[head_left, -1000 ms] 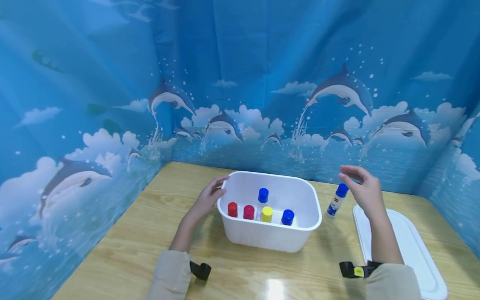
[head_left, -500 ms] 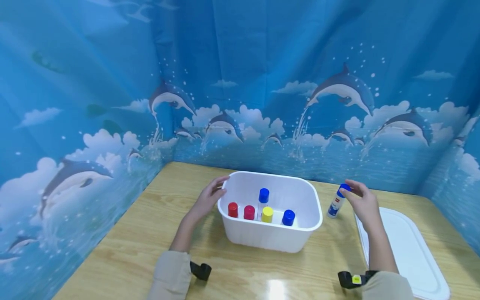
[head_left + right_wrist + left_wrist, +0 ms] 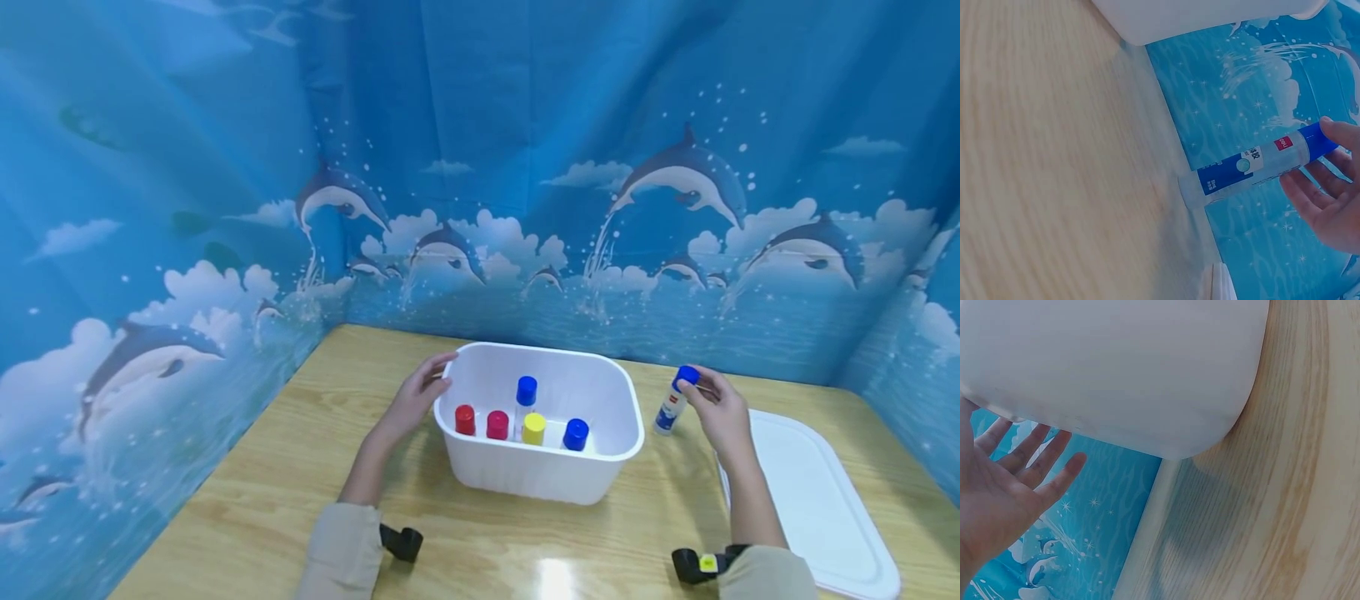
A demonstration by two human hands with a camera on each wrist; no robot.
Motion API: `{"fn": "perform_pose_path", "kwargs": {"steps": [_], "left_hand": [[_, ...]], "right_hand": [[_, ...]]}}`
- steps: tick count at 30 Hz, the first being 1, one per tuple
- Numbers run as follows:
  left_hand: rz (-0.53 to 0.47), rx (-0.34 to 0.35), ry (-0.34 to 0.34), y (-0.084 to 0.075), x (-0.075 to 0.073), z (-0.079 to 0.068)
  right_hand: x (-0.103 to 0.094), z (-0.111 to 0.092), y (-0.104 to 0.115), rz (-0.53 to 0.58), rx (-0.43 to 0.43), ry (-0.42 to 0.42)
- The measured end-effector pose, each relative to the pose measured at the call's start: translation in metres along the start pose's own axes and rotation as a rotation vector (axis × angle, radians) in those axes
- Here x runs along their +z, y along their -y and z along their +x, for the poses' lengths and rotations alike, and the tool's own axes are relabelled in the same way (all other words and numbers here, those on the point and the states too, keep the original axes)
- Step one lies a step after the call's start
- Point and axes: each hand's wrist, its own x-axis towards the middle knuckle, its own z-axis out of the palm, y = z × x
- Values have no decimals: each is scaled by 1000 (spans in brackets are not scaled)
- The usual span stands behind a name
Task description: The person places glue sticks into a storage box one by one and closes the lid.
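Likely grasp step: right hand [image 3: 722, 412] pinches the blue-capped cylindrical plastic bottle [image 3: 672, 408] at three o'clock of the white plastic tub [image 3: 525, 473]; left hand [image 3: 414, 396], fingers extended, touches it at ten o'clock. Next: probably lift.

The head camera looks ahead and down from over the near side of the table [image 3: 262, 500], far enough back to see the whole white tub [image 3: 532, 479], both the left grip [image 3: 412, 396] and the right grip [image 3: 722, 417], and the blue curtain [image 3: 480, 125] behind. The left wrist camera is tipped sideways, very close to the tub's outer wall. The right wrist camera, also tipped, looks closely at the glue stick [image 3: 1254, 164], which the head camera sees too.
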Motion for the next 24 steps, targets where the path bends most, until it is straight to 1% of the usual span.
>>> {"fn": "perform_pose_path", "kwargs": {"steps": [3,5,6,8,9,10,12,13,14,16,18,20,22,24], "left_hand": [[-10,-2,4,0,0,0],[-15,-7,10,-5,0,-2],[-19,-12,13,-9,0,-3],[-11,-18,17,-18,1,-6],[-13,-20,19,-22,1,-8],[-9,-25,20,-27,1,-9],[-5,-28,21,-32,2,-11],[-1,-29,20,-32,3,-11],[-2,-29,22,-32,3,-11],[-1,-26,23,-31,2,-11],[-13,-22,23,-27,2,-9],[-22,-21,20,-19,1,-7],[-28,-19,19,-11,0,-3],[-30,-18,16,-3,-1,-1]], "right_hand": [[0,0,2,-2,0,-2],[0,0,5,1,10,-1],[-1,4,0,-7,19,-4],[0,19,-23,-23,6,-20],[-2,26,-34,5,-10,-10],[-2,37,-49,-5,-29,-21],[-1,58,-80,-38,-79,-46],[-1,64,-88,-47,-108,-49],[-1,67,-91,-57,-129,-53],[-2,67,-84,-98,-135,-54],[-3,58,-61,-96,-129,-54],[-6,41,-26,-74,-128,-29],[-9,22,9,-39,-129,-26],[-10,6,39,-56,-158,-26]]}}
